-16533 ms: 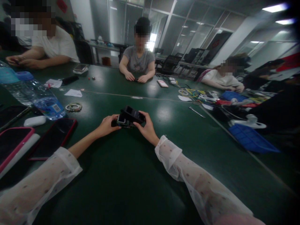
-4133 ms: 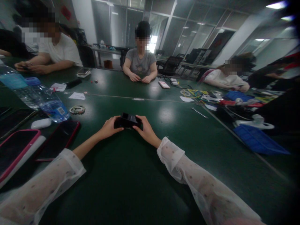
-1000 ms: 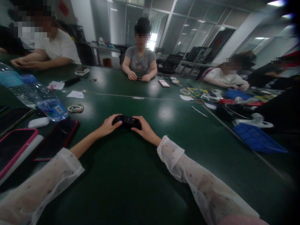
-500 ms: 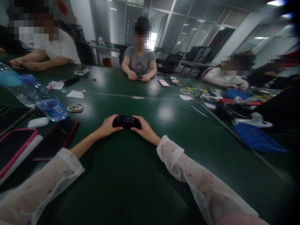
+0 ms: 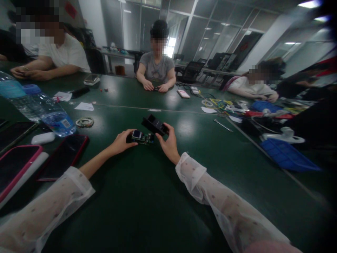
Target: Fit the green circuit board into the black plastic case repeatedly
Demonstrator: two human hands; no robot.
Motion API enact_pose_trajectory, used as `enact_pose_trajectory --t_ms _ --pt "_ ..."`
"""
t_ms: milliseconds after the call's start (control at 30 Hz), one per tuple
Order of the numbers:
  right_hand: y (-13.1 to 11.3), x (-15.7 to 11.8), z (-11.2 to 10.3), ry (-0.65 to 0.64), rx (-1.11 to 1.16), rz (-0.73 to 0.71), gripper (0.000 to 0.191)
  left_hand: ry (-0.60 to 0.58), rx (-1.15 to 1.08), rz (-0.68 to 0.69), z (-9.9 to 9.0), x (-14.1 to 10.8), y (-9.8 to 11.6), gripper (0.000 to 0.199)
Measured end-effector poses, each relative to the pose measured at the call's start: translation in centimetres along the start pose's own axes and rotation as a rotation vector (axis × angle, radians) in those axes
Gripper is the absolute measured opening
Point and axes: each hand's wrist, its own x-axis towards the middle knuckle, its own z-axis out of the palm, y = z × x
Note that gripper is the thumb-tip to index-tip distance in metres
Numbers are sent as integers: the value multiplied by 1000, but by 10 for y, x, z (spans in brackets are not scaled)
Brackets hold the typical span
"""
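My left hand (image 5: 122, 143) grips a green circuit board (image 5: 143, 138) by its left end, and a small screen (image 5: 137, 134) sits on the board. Between the thumb and fingers of my right hand (image 5: 169, 140) is a black cover (image 5: 153, 124), tilted and raised above and to the right of the board. The cover and the board are apart, so the parts on the board's face show. Whether a lower shell lies under the board is too dark to tell.
Phones (image 5: 64, 156), a white case (image 5: 43, 138) and water bottles (image 5: 56, 119) lie or stand at the left on the green table (image 5: 158, 211). Tweezers (image 5: 223, 125), cables (image 5: 218, 103) and a blue tray (image 5: 289, 154) are at the right. A person (image 5: 157, 66) sits opposite.
The black cover has come off the device and moved up and to the right in my right hand. The circuit board is now uncovered. My left hand has stayed in place.
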Motion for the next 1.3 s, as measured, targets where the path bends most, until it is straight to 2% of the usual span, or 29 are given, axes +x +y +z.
enact_pose_trajectory --t_ms 100,267,400,567,767,933,1300 --pt "13 1 2 49 -64 30 49 -8 -13 -3 -1 0 1 62" --pt "32 2 6 38 -112 102 49 -23 -5 -29 -3 -2 4 63" --pt "39 2 6 36 -115 136 49 -22 11 -33 -3 -2 5 63" --pt "38 2 7 4 -189 186 49 -20 20 -26 -2 -1 3 63" --pt "35 -1 7 79 -293 145 60 -16 39 -37 -1 -1 3 62" --pt "32 0 7 22 -347 235 60 -11 76 -26 -1 -1 4 63" --pt "33 1 6 -18 -214 197 48 -18 90 -21 -1 -1 2 63"
